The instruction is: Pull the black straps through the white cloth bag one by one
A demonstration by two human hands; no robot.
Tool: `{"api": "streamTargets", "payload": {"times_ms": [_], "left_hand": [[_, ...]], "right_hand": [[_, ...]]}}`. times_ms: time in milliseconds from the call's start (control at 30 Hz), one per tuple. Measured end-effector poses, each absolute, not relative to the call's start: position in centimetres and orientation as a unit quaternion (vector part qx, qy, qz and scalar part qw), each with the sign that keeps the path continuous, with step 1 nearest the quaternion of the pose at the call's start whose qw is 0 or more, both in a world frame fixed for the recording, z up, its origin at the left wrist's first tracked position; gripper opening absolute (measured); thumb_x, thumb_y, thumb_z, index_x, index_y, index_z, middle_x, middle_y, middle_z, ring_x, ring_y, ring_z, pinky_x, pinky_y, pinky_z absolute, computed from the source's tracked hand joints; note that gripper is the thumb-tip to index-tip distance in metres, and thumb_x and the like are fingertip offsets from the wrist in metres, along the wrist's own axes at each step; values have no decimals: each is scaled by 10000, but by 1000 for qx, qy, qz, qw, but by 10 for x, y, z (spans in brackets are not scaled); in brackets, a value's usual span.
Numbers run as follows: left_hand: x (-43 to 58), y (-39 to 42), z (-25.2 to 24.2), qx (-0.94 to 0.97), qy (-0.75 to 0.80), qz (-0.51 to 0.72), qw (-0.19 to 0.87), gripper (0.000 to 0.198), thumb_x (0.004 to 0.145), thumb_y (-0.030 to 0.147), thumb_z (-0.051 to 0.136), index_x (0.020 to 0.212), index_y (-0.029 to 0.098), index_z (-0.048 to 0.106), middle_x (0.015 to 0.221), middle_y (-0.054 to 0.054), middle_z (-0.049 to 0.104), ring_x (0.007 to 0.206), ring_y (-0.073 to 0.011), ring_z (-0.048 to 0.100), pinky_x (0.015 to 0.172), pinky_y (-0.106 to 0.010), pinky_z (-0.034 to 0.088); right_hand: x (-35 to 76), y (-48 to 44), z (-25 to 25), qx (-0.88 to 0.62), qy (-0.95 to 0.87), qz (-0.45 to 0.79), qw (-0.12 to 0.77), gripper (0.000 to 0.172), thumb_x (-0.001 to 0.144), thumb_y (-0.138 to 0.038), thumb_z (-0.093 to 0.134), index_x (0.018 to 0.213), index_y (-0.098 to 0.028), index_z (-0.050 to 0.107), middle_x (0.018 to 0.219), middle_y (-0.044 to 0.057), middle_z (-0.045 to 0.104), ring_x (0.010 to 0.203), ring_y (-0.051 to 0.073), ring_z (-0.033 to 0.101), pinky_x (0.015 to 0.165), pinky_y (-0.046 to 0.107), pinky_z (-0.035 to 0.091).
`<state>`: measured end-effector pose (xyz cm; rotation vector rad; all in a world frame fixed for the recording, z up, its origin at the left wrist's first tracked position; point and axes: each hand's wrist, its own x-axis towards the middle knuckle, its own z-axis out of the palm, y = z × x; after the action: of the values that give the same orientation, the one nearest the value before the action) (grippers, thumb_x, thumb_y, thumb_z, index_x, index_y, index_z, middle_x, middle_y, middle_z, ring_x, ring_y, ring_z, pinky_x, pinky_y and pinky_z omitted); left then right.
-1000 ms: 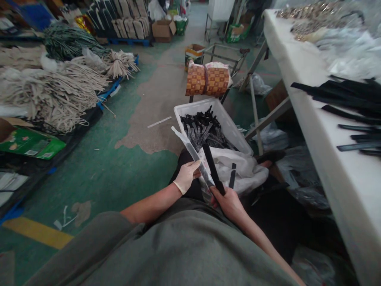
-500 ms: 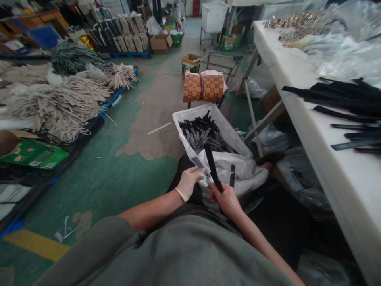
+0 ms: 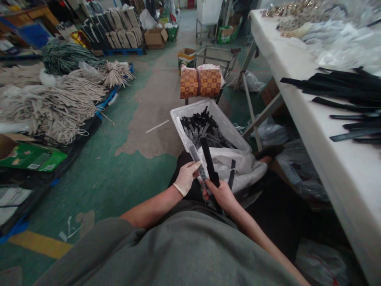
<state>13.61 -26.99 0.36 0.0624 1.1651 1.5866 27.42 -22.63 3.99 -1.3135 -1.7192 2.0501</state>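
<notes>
In the head view, the left hand (image 3: 186, 177) is seen in a thin, pale, rubbery glove, its thumb and fingers closed in a pinch on a clear plastic sleeve (image 3: 198, 163), glossy, narrow and flat; the bare right hand (image 3: 222, 194) is closed around the lower end of a black strap (image 3: 207, 159), a long, flat, matt strip that is held tilted up and away over the lap; the sleeve and the strap are held just beside each other between the two hands, and whether they touch cannot be told.

Just beyond the hands a white plastic crate (image 3: 178, 116), rectangular and smooth-walled, is set on the floor; it is filled with a loose tangle of short black straps (image 3: 204, 129). A crumpled white bag (image 3: 242, 167) is draped against the crate's near edge, and a second strap (image 3: 231, 175) is laid on it. On the right a white table (image 3: 285, 75) is seen, with long black strips (image 3: 342, 85) spread on it; a checked cushion (image 3: 201, 81) is seen behind the crate, and heaps of beige cords (image 3: 50, 105) are piled on the left beside the worn green floor (image 3: 119, 174).

One second ago the sleeve was stretched long across the crate's corner; now only a short length is made out above the glove; the hands have been kept close together.
</notes>
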Motion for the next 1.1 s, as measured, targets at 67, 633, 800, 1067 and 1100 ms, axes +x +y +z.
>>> {"api": "streamTargets", "payload": {"times_ms": [67, 633, 800, 1067, 1100], "left_hand": [[145, -277, 6, 55, 479, 639, 600, 377, 617, 435, 843, 768, 119, 704, 708, -57, 677, 600, -146, 612, 615, -282, 472], [131, -269, 32, 33, 465, 713, 523, 414, 602, 436, 861, 885, 166, 729, 935, -65, 725, 838, -164, 662, 770, -269, 484], [123, -257, 34, 27, 459, 717, 524, 392, 583, 426, 869, 805, 141, 716, 809, -59, 713, 709, -149, 646, 672, -256, 484], [133, -261, 25, 97, 512, 696, 495, 353, 636, 419, 834, 809, 125, 743, 745, -47, 690, 648, -130, 602, 639, -246, 465], [135, -263, 25, 110, 520, 684, 499, 347, 658, 428, 818, 809, 125, 743, 722, -44, 683, 623, -129, 592, 618, -249, 457]], "right_hand": [[273, -224, 37, -448, -620, 633, 116, 418, 834, -572, 543, 755, -167, 608, 573, 32, 639, 455, 142, 578, 480, 250, 478], [285, -220, 41, -443, -697, 557, 84, 442, 863, -581, 469, 797, -177, 635, 584, 24, 651, 484, 164, 608, 510, 259, 479], [286, -226, 40, -444, -681, 573, 104, 452, 855, -589, 492, 803, -168, 649, 576, 28, 648, 481, 163, 604, 505, 262, 478], [285, -226, 48, -393, -562, 717, 127, 496, 838, -596, 548, 1055, -155, 614, 852, 91, 721, 707, 207, 696, 652, 302, 550], [283, -227, 49, -395, -579, 701, 132, 459, 834, -585, 557, 991, -157, 618, 801, 79, 712, 664, 194, 683, 636, 293, 543]]}}
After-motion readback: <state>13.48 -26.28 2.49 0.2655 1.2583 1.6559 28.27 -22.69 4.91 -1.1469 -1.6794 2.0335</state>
